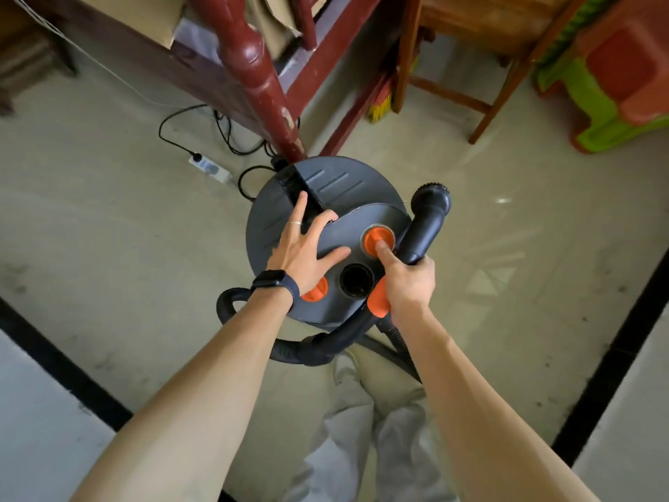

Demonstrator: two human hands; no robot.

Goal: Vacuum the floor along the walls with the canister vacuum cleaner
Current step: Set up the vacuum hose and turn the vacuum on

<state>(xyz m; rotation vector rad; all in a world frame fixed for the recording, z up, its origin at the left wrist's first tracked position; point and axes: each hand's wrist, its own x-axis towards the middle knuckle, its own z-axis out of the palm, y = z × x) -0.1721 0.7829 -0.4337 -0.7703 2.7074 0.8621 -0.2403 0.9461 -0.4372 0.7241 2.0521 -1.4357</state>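
Fingers (301,208) of left hand (302,255) spread on vacuum lid (344,186); right hand (407,284) grips nozzle (429,215), thumb on orange button (376,235).

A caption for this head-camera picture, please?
The left hand rests on the canister vacuum; right hand, gripping the hose nozzle, touches its orange button.

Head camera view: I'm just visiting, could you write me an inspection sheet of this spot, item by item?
Surface: pale floor, dusty marks.
Job's things: grey canister vacuum cleaner standing upright; black hose looping at its base; hose handle beside its top.
Clutter: yellow broom; green and orange plastic stools.
Hands: left hand flat on the vacuum's top, fingers spread; right hand grips the hose handle, one digit on the orange button.
Cables: black cable running to a white power strip.
Surroundings: red furniture leg, wooden chair, black skirting along white walls.
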